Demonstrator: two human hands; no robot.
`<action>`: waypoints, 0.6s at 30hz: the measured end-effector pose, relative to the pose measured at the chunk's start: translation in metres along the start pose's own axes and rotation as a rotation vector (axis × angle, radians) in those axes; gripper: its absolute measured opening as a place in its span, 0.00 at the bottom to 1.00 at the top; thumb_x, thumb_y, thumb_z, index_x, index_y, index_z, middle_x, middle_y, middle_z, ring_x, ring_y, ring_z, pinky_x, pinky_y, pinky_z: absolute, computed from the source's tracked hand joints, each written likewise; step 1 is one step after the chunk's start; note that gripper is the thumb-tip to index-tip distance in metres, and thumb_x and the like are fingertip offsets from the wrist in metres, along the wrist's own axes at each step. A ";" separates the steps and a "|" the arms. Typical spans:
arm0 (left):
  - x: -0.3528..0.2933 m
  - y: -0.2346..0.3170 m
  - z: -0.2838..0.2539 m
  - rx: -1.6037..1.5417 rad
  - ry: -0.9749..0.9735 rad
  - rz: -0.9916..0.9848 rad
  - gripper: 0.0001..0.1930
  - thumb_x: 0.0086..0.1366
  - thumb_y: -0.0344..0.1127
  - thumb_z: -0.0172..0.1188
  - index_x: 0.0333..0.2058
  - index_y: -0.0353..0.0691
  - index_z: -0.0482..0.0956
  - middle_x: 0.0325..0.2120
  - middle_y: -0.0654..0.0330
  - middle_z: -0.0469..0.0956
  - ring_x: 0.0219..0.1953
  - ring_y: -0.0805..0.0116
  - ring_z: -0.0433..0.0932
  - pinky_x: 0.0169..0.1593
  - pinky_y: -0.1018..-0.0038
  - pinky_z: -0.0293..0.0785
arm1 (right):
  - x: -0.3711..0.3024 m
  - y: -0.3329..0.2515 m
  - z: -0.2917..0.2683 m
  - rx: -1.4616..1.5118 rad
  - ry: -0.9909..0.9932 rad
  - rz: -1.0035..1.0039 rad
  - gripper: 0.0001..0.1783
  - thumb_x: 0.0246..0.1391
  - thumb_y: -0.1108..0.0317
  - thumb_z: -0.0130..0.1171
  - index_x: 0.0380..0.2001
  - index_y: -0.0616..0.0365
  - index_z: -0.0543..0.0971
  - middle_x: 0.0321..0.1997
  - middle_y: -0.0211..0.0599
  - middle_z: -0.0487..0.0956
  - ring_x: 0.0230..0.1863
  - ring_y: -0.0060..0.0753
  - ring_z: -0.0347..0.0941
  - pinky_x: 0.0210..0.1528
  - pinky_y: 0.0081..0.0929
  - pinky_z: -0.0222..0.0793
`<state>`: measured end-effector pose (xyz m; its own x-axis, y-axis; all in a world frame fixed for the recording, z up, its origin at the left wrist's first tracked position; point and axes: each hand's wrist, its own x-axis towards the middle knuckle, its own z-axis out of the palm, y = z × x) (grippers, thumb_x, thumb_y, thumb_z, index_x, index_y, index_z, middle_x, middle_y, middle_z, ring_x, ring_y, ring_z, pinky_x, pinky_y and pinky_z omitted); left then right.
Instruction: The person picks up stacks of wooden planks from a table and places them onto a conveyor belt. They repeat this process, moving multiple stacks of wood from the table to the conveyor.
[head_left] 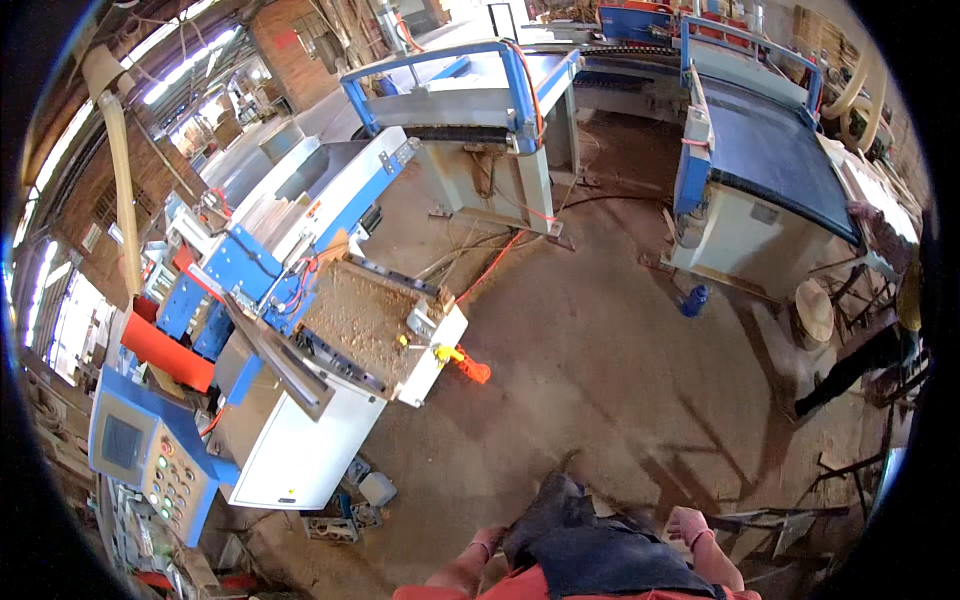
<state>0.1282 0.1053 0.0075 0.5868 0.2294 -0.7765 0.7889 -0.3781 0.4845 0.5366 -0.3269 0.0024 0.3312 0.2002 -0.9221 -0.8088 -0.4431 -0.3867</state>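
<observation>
My left hand (489,539) hangs low beside my dark apron (600,555); its fingers are too small and partly hidden to read. On the other side of the apron, my right hand (686,523) hangs with loosely bent fingers apart, and nothing shows in it. Neither hand touches a machine. Ahead and to the left stands a blue and white woodworking machine (310,450), its bed (365,312) covered in wood chips. A yellow air gun with a coiled orange hose (470,368) sits at the bed's near corner. The control panel (165,470) has a screen and several buttons.
A blue-framed conveyor (490,100) stands ahead, and a dark belt conveyor (765,140) at the far right. Orange hose (490,268) and cables cross the floor. A blue bottle (693,300) stands there. Another person's leg (850,370) and a pale round stool (814,312) are at right.
</observation>
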 end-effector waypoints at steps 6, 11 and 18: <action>0.071 0.121 -0.133 -0.193 0.138 -0.126 0.21 0.71 0.52 0.56 0.38 0.40 0.87 0.32 0.55 0.87 0.37 0.59 0.85 0.42 0.64 0.77 | 0.003 -0.065 -0.004 0.072 0.201 0.024 0.16 0.65 0.55 0.60 0.47 0.56 0.80 0.33 0.41 0.78 0.27 0.49 0.80 0.26 0.51 0.79; 0.108 0.198 -0.219 -0.886 0.320 -0.279 0.19 0.66 0.52 0.63 0.36 0.40 0.86 0.32 0.62 0.84 0.36 0.66 0.84 0.43 0.63 0.79 | 0.013 -0.097 0.021 -0.010 0.092 -0.031 0.13 0.64 0.59 0.61 0.43 0.57 0.81 0.33 0.44 0.80 0.36 0.52 0.83 0.36 0.53 0.79; 0.159 0.205 -0.181 -0.915 0.159 -0.319 0.14 0.67 0.47 0.64 0.32 0.41 0.86 0.29 0.61 0.84 0.34 0.65 0.83 0.41 0.65 0.80 | 0.020 -0.192 0.012 -0.533 0.187 -0.087 0.18 0.63 0.53 0.56 0.40 0.55 0.86 0.35 0.36 0.84 0.34 0.37 0.79 0.37 0.36 0.75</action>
<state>0.4161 0.2261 0.0567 0.2864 0.3437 -0.8943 0.7123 0.5479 0.4387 0.6925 -0.2269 0.0586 0.5054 0.1193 -0.8546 -0.4337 -0.8211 -0.3710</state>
